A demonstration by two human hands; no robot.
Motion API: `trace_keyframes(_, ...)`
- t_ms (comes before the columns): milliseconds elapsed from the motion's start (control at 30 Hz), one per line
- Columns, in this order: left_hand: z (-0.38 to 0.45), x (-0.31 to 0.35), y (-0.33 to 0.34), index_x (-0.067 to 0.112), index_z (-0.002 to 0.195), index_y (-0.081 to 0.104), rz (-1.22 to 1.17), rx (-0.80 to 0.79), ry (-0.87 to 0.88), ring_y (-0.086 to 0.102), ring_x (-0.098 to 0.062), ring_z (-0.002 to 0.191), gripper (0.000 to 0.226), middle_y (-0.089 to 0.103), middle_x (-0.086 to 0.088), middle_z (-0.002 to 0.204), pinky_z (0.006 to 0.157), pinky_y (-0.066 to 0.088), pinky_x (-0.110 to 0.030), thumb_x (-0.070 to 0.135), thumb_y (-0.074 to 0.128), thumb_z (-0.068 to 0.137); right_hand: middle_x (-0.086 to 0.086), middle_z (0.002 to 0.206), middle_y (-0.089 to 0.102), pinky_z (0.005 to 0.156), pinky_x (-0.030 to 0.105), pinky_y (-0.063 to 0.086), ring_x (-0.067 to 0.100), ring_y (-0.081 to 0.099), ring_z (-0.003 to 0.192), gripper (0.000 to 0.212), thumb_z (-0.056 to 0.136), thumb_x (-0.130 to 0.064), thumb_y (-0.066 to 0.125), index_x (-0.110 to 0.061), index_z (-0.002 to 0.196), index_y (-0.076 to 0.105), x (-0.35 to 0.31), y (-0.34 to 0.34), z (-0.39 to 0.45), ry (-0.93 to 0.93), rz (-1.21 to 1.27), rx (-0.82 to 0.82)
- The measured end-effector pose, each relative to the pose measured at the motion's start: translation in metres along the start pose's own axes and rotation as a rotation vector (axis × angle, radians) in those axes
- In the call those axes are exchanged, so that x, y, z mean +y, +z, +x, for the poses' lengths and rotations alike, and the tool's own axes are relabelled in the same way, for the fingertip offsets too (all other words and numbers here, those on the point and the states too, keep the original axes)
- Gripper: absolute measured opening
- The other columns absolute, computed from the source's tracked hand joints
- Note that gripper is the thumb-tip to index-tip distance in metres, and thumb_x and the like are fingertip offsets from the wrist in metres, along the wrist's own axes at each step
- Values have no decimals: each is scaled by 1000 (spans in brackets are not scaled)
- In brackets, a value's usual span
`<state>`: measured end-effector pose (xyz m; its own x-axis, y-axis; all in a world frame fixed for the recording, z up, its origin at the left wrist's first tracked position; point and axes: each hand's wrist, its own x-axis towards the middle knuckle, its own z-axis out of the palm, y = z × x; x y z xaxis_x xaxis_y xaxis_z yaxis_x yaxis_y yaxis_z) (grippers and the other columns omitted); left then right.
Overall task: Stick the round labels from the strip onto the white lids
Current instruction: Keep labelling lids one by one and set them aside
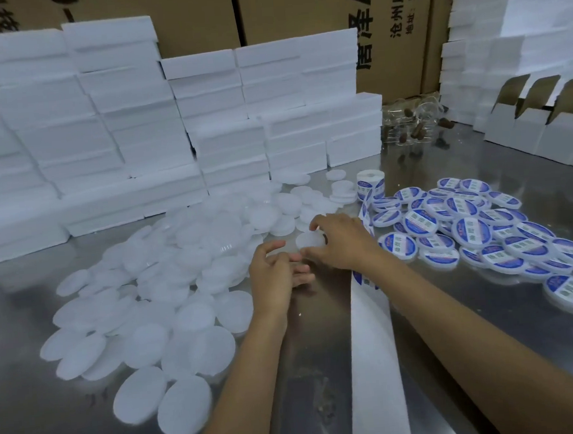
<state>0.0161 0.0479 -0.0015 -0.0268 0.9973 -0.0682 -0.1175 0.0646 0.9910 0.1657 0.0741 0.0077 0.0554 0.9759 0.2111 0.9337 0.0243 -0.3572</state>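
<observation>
The right hand [339,243] is gripping a plain white lid [310,241] by its rim, thumb and fingers curled round its edge, holding it just above the counter [454,306] at the near edge of the unlabelled heap. The left hand [275,275] is lying just beside it with its fingers loosely spread and apart, the fingertips [302,268] reaching toward the lid's lower edge; whether they are touching it cannot be told. Directly under and behind the right wrist the label strip [372,346] is running toward the viewer as a long white band of backing paper, with blue print showing where it passes beneath the forearm. Farther back the strip is leading up to the label roll [371,185], which is standing upright on the counter. To the left a wide pile of bare white lids [168,293] is spreading across the metal surface. To the right a heap of labelled lids [476,230], each wearing a blue and white round label, is lying overlapped. Stacks of white foam boxes [102,128] are standing behind the bare lids, with brown cardboard cartons [297,9] behind those.
</observation>
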Motion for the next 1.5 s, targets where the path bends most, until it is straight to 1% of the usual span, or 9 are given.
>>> trace_keyframes(167,1,-1,-1,16,124,55,-14,-7,-28,72,-21,60,32,71,-18,99,59,60,-26,2,40,99,0,112,62,97,37,33,22,55,110,37,85,-49,67,-22,107,55,-9,15,5,-5,19,127)
trace_keyframes(300,3,-2,-2,26,131,48,3,-38,-40,75,-13,71,30,69,-10,109,85,61,-33,18,50,102,-9,107,64,100,42,42,17,57,106,41,78,-47,77,-24,107,58,-15,5,-2,-34,275,211)
trace_keyframes(467,3,-1,-2,30,144,40,-136,-158,-103,77,-18,87,43,78,3,91,98,56,-46,32,53,103,-21,103,62,100,37,43,6,54,107,39,75,-43,81,-27,104,61,-21,-8,-23,-101,480,242)
trace_keyframes(700,-5,3,-2,21,139,52,-236,-245,-78,75,-25,97,43,71,-10,114,81,62,-34,-1,45,102,-16,115,60,96,26,24,2,45,113,46,77,-33,73,-34,120,59,-25,-11,-52,-169,334,186)
trace_keyframes(867,-7,3,-5,15,137,51,-222,-236,-62,72,-33,100,42,68,-20,116,80,62,-35,-5,40,102,-8,119,58,99,39,44,17,54,113,31,90,-14,62,-23,120,58,13,-20,-76,156,368,387)
trace_keyframes(967,-7,2,-2,16,131,53,-187,-213,-37,71,-29,95,40,68,-17,111,74,62,-34,-6,39,101,-10,99,58,100,40,40,16,57,99,25,92,-17,58,-22,116,61,28,-18,-83,184,235,189)
trace_keyframes(1067,-6,1,-1,20,127,53,-155,-182,-11,70,-27,93,41,68,-14,108,71,61,-33,-8,41,99,-14,109,57,101,33,28,12,52,112,30,91,-32,61,-28,120,62,23,-12,-85,69,103,46)
trace_keyframes(1267,-2,5,-4,24,125,52,-97,-176,32,71,-28,98,39,69,-13,110,84,61,-36,-4,45,99,-19,107,55,92,29,27,8,51,107,36,85,-52,69,-31,115,65,8,-3,-87,-36,121,57)
trace_keyframes(1500,-4,8,-5,18,128,53,-92,-281,-8,74,-29,95,35,69,-17,110,85,62,-39,0,51,99,-17,99,59,91,30,33,7,51,98,29,78,-48,79,-31,99,68,-3,-6,-88,-92,218,-2)
